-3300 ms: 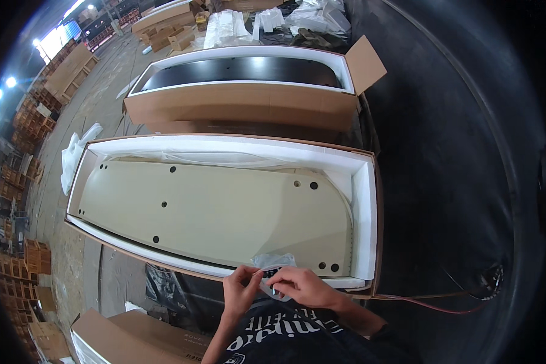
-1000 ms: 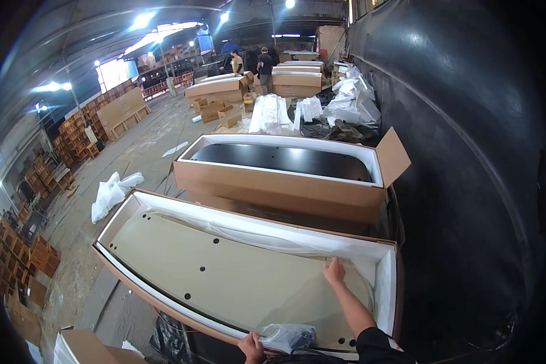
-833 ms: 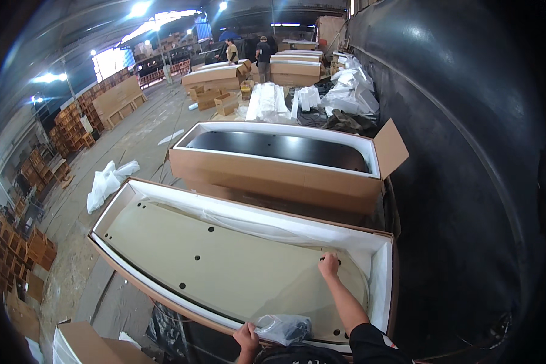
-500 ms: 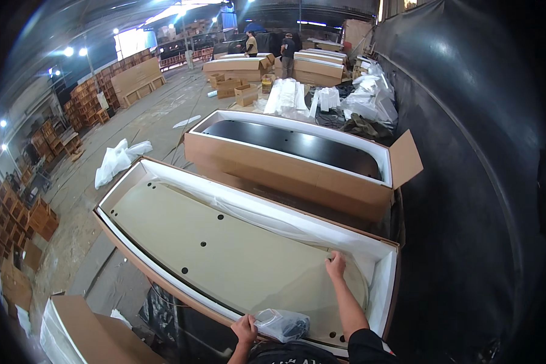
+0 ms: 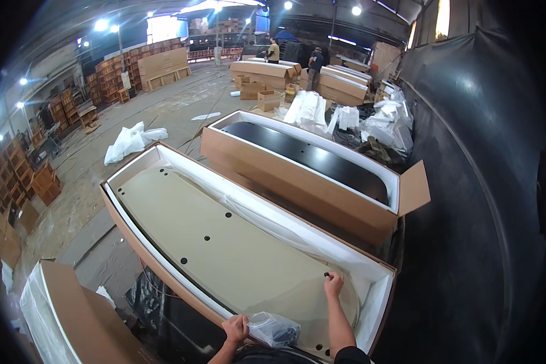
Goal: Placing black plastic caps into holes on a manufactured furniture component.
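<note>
A long beige panel (image 5: pixel 255 261) with rounded ends and several round black spots lies inside an open cardboard box (image 5: pixel 158 261) lined with white foam. My right hand (image 5: pixel 333 284) is closed, its fingertips at a black spot near the panel's right end; whatever the fingers pinch is hidden. At the box's near edge, my left hand (image 5: pixel 236 328) is closed too, and I cannot make out what it grips. Touching or just beside it, a clear plastic bag (image 5: pixel 275 329) with dark contents rests on the panel. Loose white wrapping (image 5: pixel 249 209) runs along the panel's far side.
Behind stands a second cardboard box (image 5: pixel 297 188) holding a black panel (image 5: pixel 309 151). A tall cardboard piece (image 5: pixel 73 309) is at the lower left. White plastic sheeting (image 5: pixel 133 141) lies on the floor. Two people stand farther back among boxes. A black sheet wall (image 5: pixel 467 182) borders the right.
The view has shifted, so the boxes sit differently in the picture. Both hands keep nearly the same places on the box and panel; the black spot by my right fingertips now shows more plainly.
</note>
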`<state>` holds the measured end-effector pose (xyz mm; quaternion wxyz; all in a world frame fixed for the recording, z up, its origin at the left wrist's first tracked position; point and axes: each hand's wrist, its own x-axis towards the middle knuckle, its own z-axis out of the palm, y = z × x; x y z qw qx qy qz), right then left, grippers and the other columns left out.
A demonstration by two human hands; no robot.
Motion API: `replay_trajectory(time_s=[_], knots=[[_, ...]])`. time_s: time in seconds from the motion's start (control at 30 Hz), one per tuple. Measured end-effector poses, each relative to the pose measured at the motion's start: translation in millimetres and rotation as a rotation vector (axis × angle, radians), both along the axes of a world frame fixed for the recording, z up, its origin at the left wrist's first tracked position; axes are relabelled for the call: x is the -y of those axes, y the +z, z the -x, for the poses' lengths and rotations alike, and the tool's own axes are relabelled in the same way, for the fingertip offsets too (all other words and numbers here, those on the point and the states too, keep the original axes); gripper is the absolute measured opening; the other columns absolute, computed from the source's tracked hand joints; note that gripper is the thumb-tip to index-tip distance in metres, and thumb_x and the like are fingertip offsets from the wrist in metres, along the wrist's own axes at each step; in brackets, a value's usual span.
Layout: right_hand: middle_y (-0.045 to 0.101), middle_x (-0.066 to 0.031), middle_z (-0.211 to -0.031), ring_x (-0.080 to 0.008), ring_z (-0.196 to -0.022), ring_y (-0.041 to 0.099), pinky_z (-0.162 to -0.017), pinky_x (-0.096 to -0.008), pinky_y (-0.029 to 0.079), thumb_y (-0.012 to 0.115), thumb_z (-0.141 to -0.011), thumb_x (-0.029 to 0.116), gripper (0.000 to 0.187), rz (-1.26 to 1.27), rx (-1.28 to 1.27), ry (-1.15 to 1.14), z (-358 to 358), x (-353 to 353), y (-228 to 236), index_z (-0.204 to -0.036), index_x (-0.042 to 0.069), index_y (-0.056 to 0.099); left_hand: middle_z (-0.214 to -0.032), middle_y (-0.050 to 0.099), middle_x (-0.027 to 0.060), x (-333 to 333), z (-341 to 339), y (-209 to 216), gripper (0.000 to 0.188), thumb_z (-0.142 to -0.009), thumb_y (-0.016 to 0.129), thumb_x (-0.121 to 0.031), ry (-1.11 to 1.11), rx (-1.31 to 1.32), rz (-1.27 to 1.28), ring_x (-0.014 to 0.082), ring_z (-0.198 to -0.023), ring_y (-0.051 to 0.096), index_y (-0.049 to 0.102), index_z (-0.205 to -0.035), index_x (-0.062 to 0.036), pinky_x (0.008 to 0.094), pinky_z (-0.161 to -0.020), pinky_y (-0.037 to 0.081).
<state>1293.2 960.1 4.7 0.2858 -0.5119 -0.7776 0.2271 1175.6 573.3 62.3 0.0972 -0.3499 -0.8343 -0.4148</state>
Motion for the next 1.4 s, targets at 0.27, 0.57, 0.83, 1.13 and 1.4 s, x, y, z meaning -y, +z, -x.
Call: replay_trajectory(time_s=[0.27, 0.57, 0.83, 1.13, 1.4], knots=[[0.064, -0.0128, -0.077, -0.0336, -0.088, 0.058, -0.083, -0.0452, 0.046, 0.075, -0.072, 0.017, 0.018, -0.051, 0.005, -0.004, 0, -2, 3, -0.080, 0.003, 0.066, -0.055, 0.052, 0.0100, -1, -1, 2, 0.022, -0.084, 0.054, -0.015, 0.000, 0.011, 0.018, 0.0297, -0.051, 0.057, 0.056, -0.064, -0.0092, 0.0405, -0.046, 0.043], [0.062, -0.0147, -0.077, -0.0341, -0.088, 0.057, -0.082, -0.0451, 0.046, 0.074, -0.072, 0.017, 0.019, -0.175, -0.119, -0.067, 1, 8, 8, -0.079, 0.002, 0.065, -0.056, 0.054, 0.0085, -1, -2, 4, 0.022, -0.084, 0.055, -0.016, 0.008, -0.030, 0.028, 0.0285, -0.052, 0.058, 0.056, -0.063, -0.0099, 0.0398, -0.045, 0.043], [0.063, -0.0139, -0.085, -0.0320, -0.087, 0.057, -0.082, -0.0434, 0.047, 0.072, -0.071, 0.010, 0.015, -0.086, -0.358, -0.130, 0, 15, -3, -0.081, 0.000, 0.067, -0.055, 0.054, 0.0084, -2, -3, 8, 0.021, -0.083, 0.055, -0.015, 0.004, -0.051, 0.026, 0.0282, -0.052, 0.058, 0.056, -0.063, -0.0102, 0.0397, -0.045, 0.043], [0.060, -0.0114, -0.083, -0.0308, -0.093, 0.056, -0.083, -0.0417, 0.047, 0.073, -0.070, 0.007, 0.021, 0.028, -0.135, -0.069, -7, 15, 6, -0.088, 0.001, 0.065, -0.053, 0.051, 0.0101, -2, -2, -5, 0.022, -0.083, 0.056, -0.016, 0.000, -0.088, 0.023, 0.0296, -0.049, 0.056, 0.054, -0.062, -0.0092, 0.0402, -0.044, 0.042], [0.058, -0.0148, -0.097, -0.0324, -0.094, 0.057, -0.081, -0.0441, 0.048, 0.076, -0.070, 0.015, 0.029, 0.040, -0.125, -0.109, 5, 10, 7, -0.094, 0.002, 0.065, -0.055, 0.054, 0.0098, -1, -1, -11, 0.023, -0.085, 0.055, -0.018, 0.002, -0.076, 0.059, 0.0294, -0.051, 0.057, 0.056, -0.063, -0.0103, 0.0405, -0.043, 0.040]])
